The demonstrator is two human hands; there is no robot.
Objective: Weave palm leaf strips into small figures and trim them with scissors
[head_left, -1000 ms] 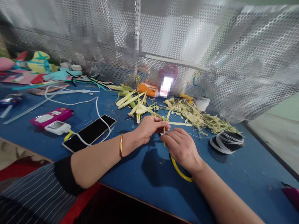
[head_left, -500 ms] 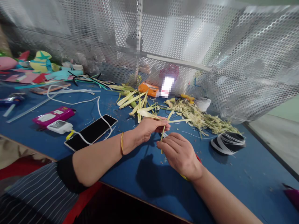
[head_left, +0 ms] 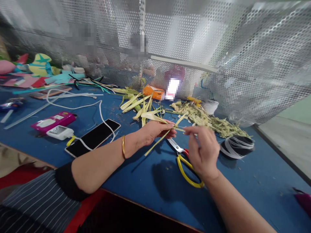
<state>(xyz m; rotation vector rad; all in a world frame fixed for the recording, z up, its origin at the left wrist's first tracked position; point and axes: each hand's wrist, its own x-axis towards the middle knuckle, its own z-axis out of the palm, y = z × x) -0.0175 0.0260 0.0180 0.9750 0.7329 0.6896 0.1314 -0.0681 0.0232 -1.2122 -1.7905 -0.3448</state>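
Pale yellow-green leaf strips (head_left: 157, 142), perhaps corn husk, cross one another at the fingertips of my left hand (head_left: 159, 129), which pinches them where they meet. One strip slants down to the left, one points up and one runs right. My right hand (head_left: 204, 149) is closed with thumb and forefinger at the end of the strip running right. Scissors (head_left: 178, 149) with red and yellow handles lie on the blue table (head_left: 136, 174) beneath my hands, partly covered by my right hand. A pile of longer leaf pieces (head_left: 136, 103) lies just behind my left hand.
Shredded leaf scraps (head_left: 213, 119) spread at the back right, near a dark spool wound with white strands (head_left: 236, 147). To the left lie a black phone (head_left: 97, 136), a white cable and a magenta device (head_left: 53, 123). A perforated screen (head_left: 182, 35) rises behind.
My right hand has moved right and slightly up, from the downward strip to the strip on the right. The downward strip now slants left, and the scissors are uncovered.
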